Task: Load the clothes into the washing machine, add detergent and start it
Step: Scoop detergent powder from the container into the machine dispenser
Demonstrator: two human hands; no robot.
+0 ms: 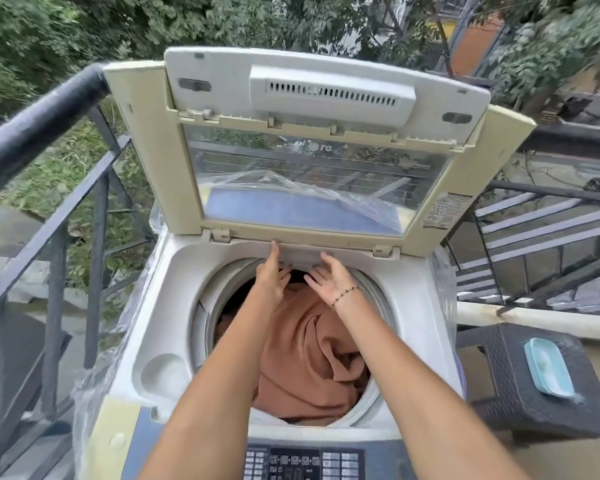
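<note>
both hands at detergent drawer [300, 254], clothes [309, 358] loaded

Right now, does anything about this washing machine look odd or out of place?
Yes: crinkled clear plastic wrap clings to the cream top-loading washing machine, as if packaging was never removed. The brown clothes sit normally in the drum.

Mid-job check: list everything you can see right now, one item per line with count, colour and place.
washing machine: one, white and cream, centre, on a balcony
lid: one, cream with clear window, raised upright at the back
cloth: one visible, brown, inside the drum
control panel: one, dark, front edge of machine
railing: one, black metal, left side
stool: one, dark woven, right of machine
container: one, light blue, on the stool
left hand: one, at the drum's back rim
right hand: one, with bracelet, at the drum's back rim
</note>
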